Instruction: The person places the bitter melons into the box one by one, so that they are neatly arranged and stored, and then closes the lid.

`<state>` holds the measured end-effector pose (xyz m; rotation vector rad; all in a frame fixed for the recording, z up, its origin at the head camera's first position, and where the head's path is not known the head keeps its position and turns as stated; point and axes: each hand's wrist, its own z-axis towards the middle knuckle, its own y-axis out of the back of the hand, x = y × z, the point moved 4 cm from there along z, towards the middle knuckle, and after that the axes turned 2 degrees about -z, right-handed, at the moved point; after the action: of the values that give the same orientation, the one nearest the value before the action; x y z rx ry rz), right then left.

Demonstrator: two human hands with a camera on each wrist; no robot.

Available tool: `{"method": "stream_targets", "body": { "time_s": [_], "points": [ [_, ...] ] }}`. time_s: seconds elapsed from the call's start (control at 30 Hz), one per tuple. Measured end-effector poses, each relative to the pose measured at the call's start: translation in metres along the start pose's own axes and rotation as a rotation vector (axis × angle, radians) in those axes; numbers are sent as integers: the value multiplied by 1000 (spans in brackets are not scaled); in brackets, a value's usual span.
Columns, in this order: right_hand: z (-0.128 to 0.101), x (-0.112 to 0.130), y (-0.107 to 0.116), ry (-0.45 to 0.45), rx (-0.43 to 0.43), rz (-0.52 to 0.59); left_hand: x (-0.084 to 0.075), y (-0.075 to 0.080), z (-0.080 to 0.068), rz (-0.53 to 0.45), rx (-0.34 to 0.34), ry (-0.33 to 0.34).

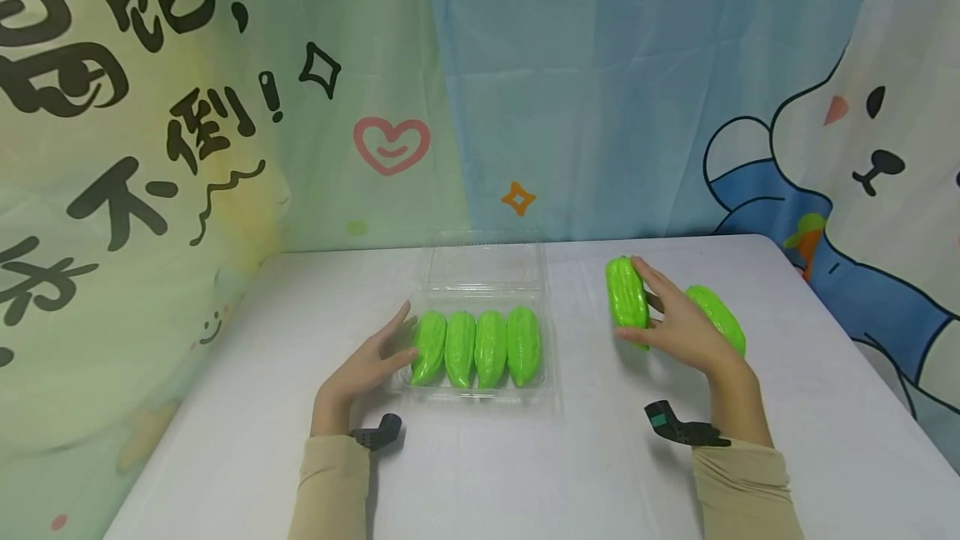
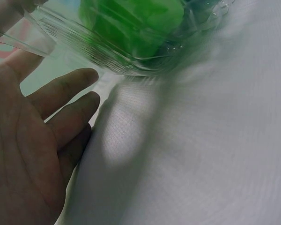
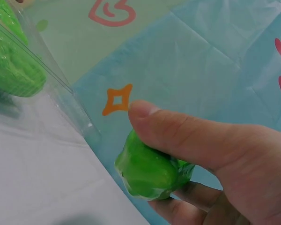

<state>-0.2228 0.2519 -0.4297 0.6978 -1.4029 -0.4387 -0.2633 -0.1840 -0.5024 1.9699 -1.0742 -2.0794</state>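
Note:
A clear plastic clamshell tray (image 1: 551, 373) lies on the white table with several green toy bitter gourds (image 1: 476, 347) side by side in it. My left hand (image 1: 378, 357) rests against the tray's left side with straight fingers (image 2: 65, 89) beside the clear wall (image 2: 84, 44). My right hand (image 1: 678, 319) grips another green gourd (image 1: 626, 298) off to the right of the tray; the thumb (image 3: 178, 131) presses over the gourd (image 3: 150, 173). One more gourd (image 1: 718, 317) lies on the table behind that hand.
The tray's open clear lid (image 1: 483, 263) lies flat behind it. A printed cloth backdrop (image 1: 525, 90) hangs along the table's far edge. The table's right edge (image 1: 847, 340) runs close to the loose gourd.

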Motion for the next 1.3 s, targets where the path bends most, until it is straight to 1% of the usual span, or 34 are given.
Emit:
{"method": "stream_targets", "body": {
  "time_s": [0.13,0.4,0.8,1.07,1.3],
  "points": [
    [2,4,-3,20,0,12,-1,0,0,-7,3,-4],
    [4,9,-7,49,0,4,-2,0,-1,-13,7,-11],
    [7,17,-13,43,17,36,-2,0,-1,-5,-3,7],
    [9,24,-16,82,19,48,-1,0,0,-3,-6,18],
    [9,30,-19,87,10,32,-1,0,0,-2,-2,11]
  ]
}}
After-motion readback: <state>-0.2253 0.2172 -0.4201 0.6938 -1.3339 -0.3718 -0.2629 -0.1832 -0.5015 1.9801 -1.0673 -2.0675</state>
